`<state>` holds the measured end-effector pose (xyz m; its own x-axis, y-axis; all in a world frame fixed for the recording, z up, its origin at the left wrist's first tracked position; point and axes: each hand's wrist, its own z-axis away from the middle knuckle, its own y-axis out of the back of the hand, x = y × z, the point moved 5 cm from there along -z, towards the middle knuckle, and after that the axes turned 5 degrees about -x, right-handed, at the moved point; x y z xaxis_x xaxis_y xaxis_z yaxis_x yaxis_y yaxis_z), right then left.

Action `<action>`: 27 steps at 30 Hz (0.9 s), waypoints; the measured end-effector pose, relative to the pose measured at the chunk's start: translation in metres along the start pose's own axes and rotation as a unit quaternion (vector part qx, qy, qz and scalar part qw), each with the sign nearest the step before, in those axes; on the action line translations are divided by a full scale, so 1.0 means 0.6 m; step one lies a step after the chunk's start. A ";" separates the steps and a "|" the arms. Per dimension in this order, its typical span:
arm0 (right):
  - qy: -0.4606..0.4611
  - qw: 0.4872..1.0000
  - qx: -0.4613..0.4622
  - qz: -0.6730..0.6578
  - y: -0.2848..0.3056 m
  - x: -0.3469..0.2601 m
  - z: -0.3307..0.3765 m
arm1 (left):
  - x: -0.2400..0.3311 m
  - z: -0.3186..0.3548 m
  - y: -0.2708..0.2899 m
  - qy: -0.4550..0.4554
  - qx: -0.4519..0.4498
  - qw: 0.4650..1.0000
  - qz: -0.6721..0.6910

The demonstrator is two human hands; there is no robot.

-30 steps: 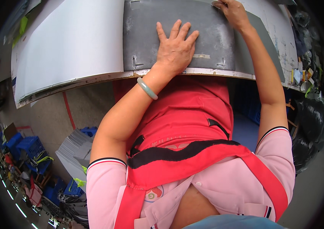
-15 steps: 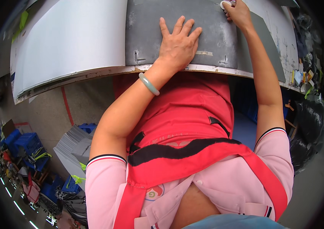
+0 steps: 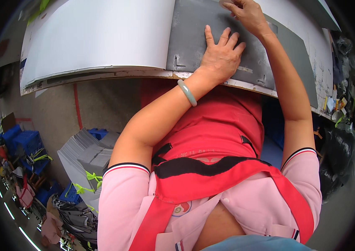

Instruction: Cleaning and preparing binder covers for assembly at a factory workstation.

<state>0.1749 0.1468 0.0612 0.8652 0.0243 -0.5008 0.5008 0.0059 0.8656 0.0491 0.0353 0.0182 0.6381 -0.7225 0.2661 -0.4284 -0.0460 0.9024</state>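
Note:
A dark grey panel (image 3: 190, 33) with L-shaped corner marks lies on the table. My left hand (image 3: 222, 54), with a pale green bangle on its wrist, rests flat on the panel, fingers spread. My right hand (image 3: 248, 16) is closed in a pinch above the panel's far part, at the top edge of the view. A small, pale, rounded object (image 3: 223, 2) shows at its fingertips, partly cut off and blurred. A strip of beige tape (image 3: 248, 70) sits on the panel beside my left hand.
Large white sheets (image 3: 98, 33) lie stacked left of the panel. Another grey sheet (image 3: 297, 50) extends to its right. The table's front edge (image 3: 119, 74) runs before my red apron. Grey boards (image 3: 83, 152) and blue crates (image 3: 27, 142) stand at lower left, black plastic bags (image 3: 338, 154) at right.
My right hand has moved left from the panel's far right corner, still pinching the small pale object. My left hand stays spread on the panel. The view has shifted, so the table appears further right.

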 end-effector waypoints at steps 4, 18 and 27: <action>0.118 0.993 -0.006 0.007 -0.045 -0.100 -0.047 | 0.000 -0.001 -0.002 0.002 0.007 1.000 0.027; 0.076 0.971 -0.103 0.202 -0.075 -0.173 -0.117 | -0.004 0.004 -0.016 -0.005 0.045 0.997 0.060; -0.083 0.971 -0.091 -0.206 -0.101 -0.129 -0.104 | -0.004 0.001 -0.008 0.004 0.002 1.000 0.024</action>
<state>0.0764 0.2069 0.0481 0.5927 -0.1782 -0.7854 0.8051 0.1574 0.5718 0.0490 0.0369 0.0132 0.6212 -0.7191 0.3114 -0.4615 -0.0146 0.8870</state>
